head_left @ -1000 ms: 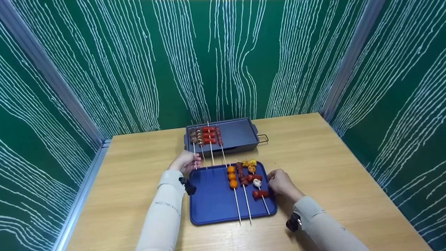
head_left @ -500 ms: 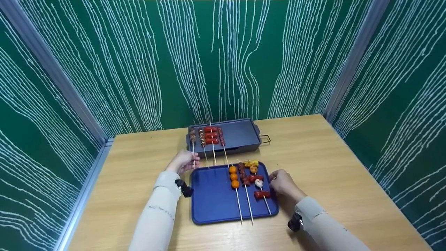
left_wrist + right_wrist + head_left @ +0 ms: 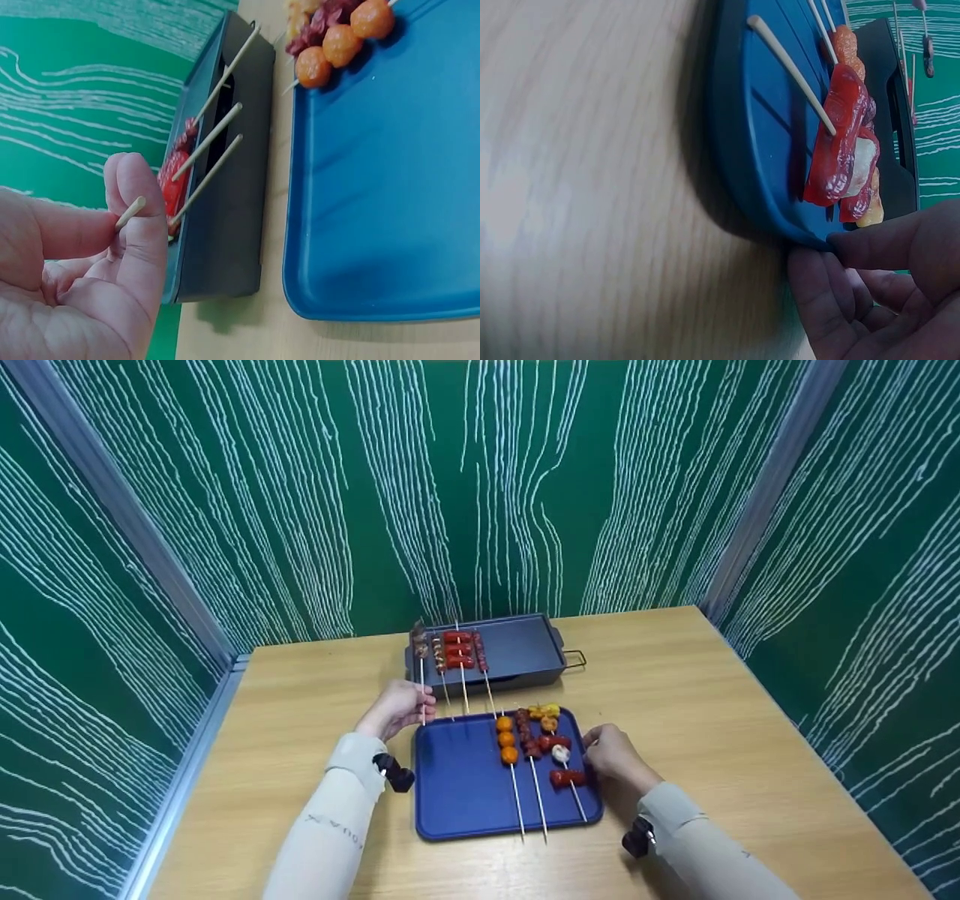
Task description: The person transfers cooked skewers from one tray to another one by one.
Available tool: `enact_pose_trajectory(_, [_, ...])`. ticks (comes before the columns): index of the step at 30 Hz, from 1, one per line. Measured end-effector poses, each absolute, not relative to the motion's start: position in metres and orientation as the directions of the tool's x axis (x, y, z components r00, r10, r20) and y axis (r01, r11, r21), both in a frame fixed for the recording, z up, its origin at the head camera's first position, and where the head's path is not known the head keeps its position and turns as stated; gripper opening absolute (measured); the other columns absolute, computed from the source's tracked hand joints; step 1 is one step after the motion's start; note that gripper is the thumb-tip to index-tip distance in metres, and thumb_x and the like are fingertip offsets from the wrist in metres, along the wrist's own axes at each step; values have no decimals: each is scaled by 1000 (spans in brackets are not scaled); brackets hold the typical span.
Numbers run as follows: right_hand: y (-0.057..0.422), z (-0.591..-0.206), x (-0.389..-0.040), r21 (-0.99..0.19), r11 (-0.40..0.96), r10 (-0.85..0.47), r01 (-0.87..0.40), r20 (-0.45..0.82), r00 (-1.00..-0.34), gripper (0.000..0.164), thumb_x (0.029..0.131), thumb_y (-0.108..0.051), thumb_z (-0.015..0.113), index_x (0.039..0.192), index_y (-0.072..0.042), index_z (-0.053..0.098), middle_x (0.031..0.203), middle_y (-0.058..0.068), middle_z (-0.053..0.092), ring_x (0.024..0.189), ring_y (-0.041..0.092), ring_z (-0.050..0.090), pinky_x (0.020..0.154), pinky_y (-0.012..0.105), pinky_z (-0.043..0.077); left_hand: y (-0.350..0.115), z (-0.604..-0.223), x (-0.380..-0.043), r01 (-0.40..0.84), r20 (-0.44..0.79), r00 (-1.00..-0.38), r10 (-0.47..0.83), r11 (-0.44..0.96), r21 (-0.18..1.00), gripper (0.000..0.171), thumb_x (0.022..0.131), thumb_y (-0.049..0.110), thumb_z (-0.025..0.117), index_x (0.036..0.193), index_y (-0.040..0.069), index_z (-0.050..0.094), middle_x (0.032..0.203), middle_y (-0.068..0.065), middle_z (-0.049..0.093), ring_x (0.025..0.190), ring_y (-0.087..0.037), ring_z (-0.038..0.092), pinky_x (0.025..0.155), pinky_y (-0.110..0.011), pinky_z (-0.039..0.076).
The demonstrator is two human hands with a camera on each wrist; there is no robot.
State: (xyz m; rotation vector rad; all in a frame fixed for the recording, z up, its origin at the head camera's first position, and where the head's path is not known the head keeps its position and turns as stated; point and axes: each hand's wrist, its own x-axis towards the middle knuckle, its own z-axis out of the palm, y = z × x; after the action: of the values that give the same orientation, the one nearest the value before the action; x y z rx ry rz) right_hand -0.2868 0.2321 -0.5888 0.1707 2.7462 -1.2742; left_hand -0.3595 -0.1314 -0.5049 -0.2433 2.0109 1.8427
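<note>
In the head view my left hand (image 3: 401,706) pinches the stick of a brown meat skewer (image 3: 420,641) between thumb and fingers. The food end is raised over the left end of the dark grill (image 3: 519,649). The left wrist view shows the stick's blunt end (image 3: 132,211) poking out at the thumb tip. At the near right, my right hand (image 3: 613,754) pinches the right rim of the blue tray (image 3: 457,802). Its thumb lies on the rim with fingers beneath, as the right wrist view shows. On the tray lie an orange-ball skewer (image 3: 507,740), a dark red meat skewer (image 3: 525,733) and a mixed skewer (image 3: 562,754).
On the grill lie a red sausage skewer (image 3: 459,650), a thin dark red skewer (image 3: 480,651) and a small-piece skewer (image 3: 439,655), sticks jutting toward the tray. A wire handle (image 3: 575,658) projects from its right. Green white-lined walls (image 3: 510,472) enclose the wooden table (image 3: 675,690).
My left hand has lifted the brown meat skewer's food end and shifted it slightly left, away from its neighbour. The right hand stays on the tray rim. The whole view has drifted slightly.
</note>
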Motion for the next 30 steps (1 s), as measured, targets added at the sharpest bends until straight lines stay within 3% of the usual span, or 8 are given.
enact_pose_trajectory(10, [231, -585, -286, -763, 625, 59, 165, -165, -985, 24, 71, 10, 47, 86, 7, 66, 66, 10, 60, 41, 15, 53, 35, 27, 48, -128, -501, -340, -352, -366, -918, 155, 110, 929, 18, 95, -7, 43, 108, -6, 55, 88, -13, 60, 68, -19, 61, 67, -31, 61])
enact_pose_trajectory(23, [231, -586, -286, -767, 610, 73, 201, -198, -977, 22, 73, 11, 49, 86, 5, 65, 66, 9, 59, 44, 15, 55, 38, 29, 51, -132, -510, -314, -327, -337, -927, 165, 82, 941, 20, 95, -7, 42, 111, -8, 54, 87, -13, 59, 65, -19, 60, 61, -27, 59])
enact_pose_trajectory(30, [231, -584, -287, -767, 607, 73, 210, -209, -975, 20, 73, 11, 50, 87, 6, 65, 67, 9, 59, 44, 16, 57, 39, 31, 53, -130, -521, -302, -326, -334, -927, 169, 69, 943, 20, 93, -8, 43, 111, -9, 53, 91, -17, 59, 66, -19, 60, 65, -30, 61])
